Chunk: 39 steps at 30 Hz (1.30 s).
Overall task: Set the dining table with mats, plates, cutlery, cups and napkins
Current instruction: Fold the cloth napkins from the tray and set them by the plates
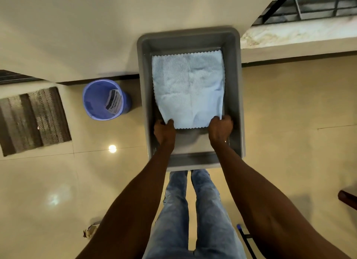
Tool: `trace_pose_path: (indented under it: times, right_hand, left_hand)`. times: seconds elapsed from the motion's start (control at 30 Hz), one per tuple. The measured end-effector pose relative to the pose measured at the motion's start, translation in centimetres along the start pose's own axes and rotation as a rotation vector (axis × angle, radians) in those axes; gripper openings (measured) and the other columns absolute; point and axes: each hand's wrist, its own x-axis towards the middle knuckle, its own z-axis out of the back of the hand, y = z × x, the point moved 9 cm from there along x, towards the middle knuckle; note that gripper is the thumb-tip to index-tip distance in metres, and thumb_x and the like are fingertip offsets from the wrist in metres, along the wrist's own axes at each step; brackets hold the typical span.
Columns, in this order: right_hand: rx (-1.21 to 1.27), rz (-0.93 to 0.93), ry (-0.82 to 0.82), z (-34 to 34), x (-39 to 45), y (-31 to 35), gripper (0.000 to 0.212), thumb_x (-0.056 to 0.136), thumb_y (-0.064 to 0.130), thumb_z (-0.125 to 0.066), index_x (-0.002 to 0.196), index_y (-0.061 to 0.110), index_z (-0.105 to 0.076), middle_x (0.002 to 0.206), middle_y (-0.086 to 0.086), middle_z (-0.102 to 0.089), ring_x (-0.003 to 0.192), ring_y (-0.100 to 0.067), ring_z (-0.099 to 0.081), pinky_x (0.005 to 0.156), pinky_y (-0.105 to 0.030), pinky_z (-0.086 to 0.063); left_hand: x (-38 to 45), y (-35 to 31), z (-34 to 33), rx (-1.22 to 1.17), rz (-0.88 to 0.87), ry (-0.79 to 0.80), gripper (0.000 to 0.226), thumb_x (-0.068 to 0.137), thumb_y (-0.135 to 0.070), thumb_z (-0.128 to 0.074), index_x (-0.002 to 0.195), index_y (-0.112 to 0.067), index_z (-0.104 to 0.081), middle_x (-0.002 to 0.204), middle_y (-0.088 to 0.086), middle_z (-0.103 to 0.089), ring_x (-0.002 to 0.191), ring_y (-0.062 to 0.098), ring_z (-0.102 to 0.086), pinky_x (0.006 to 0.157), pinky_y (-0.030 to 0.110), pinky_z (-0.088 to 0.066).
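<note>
Okay, grey plastic tub (190, 40), rectangular with rounded corners and smooth walls, sits centre frame, long axis running top to bottom. Inside lies a pale blue cloth (188, 88): ribbed, soft weave, zigzag-cut edges, faint fold creases, roughly rectangular. Its long axis runs along the tub's, far edge toward the top of the frame, near edge toward the bottom. Left hand (164, 130) pinches the near left corner, fingers curled over the fabric. Right hand (220, 129) grips the near right corner the same way, knuckles up. Cloth looks flat over the far part of the tub, slightly raised at the held corners. Left of the tub stands a round blue plastic bin (92, 96) with a printed paper (114, 102) inside. Striped woven mat (32, 121) at the left edge. Glossy cream floor tiles (289, 104). Blue jeans (193, 210) at the bottom centre.
</note>
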Motion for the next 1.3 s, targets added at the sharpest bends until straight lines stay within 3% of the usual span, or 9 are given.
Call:
trace_pose_path:
  times: [0.2,0.27,0.43,0.6,0.73,0.87,0.97,1.17,1.3]
  right_hand:
    - [0.476,-0.067,0.055,4.1,-3.3,2.1,0.035,0.087,0.005,-0.054,0.120,0.014,-0.048,0.109,-0.001,-0.059,0.095,-0.023,-0.062,0.076,-0.038,-0.059]
    - [0.487,0.049,0.114,5.7,-4.6,4.0,0.053,0.087,0.006,-0.054,0.137,0.023,-0.048,0.123,0.005,-0.061,0.101,-0.021,-0.064,0.078,-0.037,-0.060]
    - [0.429,0.225,0.183,11.4,-7.8,8.2,0.022,0.086,0.009,-0.061,0.105,0.009,-0.072,0.092,-0.003,-0.070,0.087,-0.025,-0.069,0.075,-0.035,-0.061]
    - [0.211,0.497,0.253,16.6,-10.4,11.8,0.037,0.082,0.004,-0.061,0.118,0.011,-0.066,0.106,-0.004,-0.068,0.094,-0.017,-0.063,0.081,-0.027,-0.052]
    - [0.194,0.621,0.193,21.4,-12.7,13.9,0.026,0.082,-0.003,-0.060,0.101,0.008,-0.073,0.097,-0.008,-0.072,0.091,-0.023,-0.066,0.082,-0.032,-0.053]
    - [0.191,0.756,0.131,24.9,-14.9,16.2,0.021,0.083,0.003,-0.058,0.095,0.009,-0.075,0.108,-0.012,-0.061,0.105,-0.029,-0.055,0.095,-0.040,-0.048]
    - [0.186,0.825,0.153,27.1,-17.0,18.6,0.025,0.082,0.017,-0.051,0.091,0.006,-0.071,0.105,-0.010,-0.059,0.104,-0.030,-0.053,0.090,-0.040,-0.047]
    - [0.449,0.866,0.429,31.0,-20.9,27.6,0.024,0.090,0.033,-0.063,0.104,0.014,-0.059,0.096,-0.002,-0.062,0.084,-0.012,-0.058,0.069,-0.021,-0.046]
    - [0.234,0.547,0.649,24.8,-18.6,21.1,0.025,0.081,0.035,-0.073,0.096,0.017,-0.063,0.088,-0.008,-0.068,0.081,-0.028,-0.065,0.076,-0.044,-0.057]
  left_hand:
    - [-4.8,-4.0,3.2,-0.242,-0.169,0.008,0.047,0.088,-0.006,-0.064,0.130,-0.015,-0.046,0.120,0.001,-0.059,0.090,0.011,-0.063,0.062,0.034,-0.061]
    - [-6.6,-6.1,4.1,-0.230,-0.268,0.042,0.056,0.088,-0.005,-0.063,0.140,-0.021,-0.046,0.119,-0.004,-0.060,0.086,0.008,-0.066,0.059,0.031,-0.060]
    - [-10.6,-10.0,7.6,-0.092,-0.324,0.063,0.025,0.087,-0.011,-0.069,0.111,-0.008,-0.068,0.103,0.011,-0.071,0.069,0.005,-0.065,0.055,0.013,-0.051]
    - [-15.3,-12.8,9.5,-0.088,-0.441,0.280,0.044,0.085,0.009,-0.061,0.126,-0.007,-0.054,0.112,0.005,-0.063,0.096,0.014,-0.064,0.085,0.026,-0.055]
    - [-19.7,-15.3,13.5,-0.128,-0.595,0.133,0.012,0.082,-0.005,-0.056,0.092,-0.006,-0.062,0.083,0.001,-0.069,0.073,0.014,-0.065,0.069,0.023,-0.054]
    - [-23.0,-17.7,17.6,0.030,-0.700,-0.158,0.030,0.087,-0.017,-0.063,0.058,-0.012,-0.053,0.057,0.010,-0.054,0.068,0.040,-0.058,0.065,0.037,-0.043]
    - [-25.9,-20.2,19.7,0.025,-0.768,-0.204,0.049,0.093,-0.017,-0.061,0.053,-0.019,-0.032,0.054,-0.003,-0.034,0.060,0.024,-0.033,0.065,0.030,-0.027]
    - [-29.6,-27.2,23.9,-0.349,-0.642,0.071,0.039,0.090,-0.048,-0.064,0.067,-0.019,-0.053,0.059,-0.003,-0.053,0.052,0.011,-0.049,0.055,0.025,-0.041]
    - [-27.6,-20.1,19.4,-0.367,-0.335,0.539,0.046,0.089,-0.056,-0.061,0.110,-0.017,-0.071,0.094,0.004,-0.075,0.097,0.025,-0.070,0.092,0.042,-0.051]
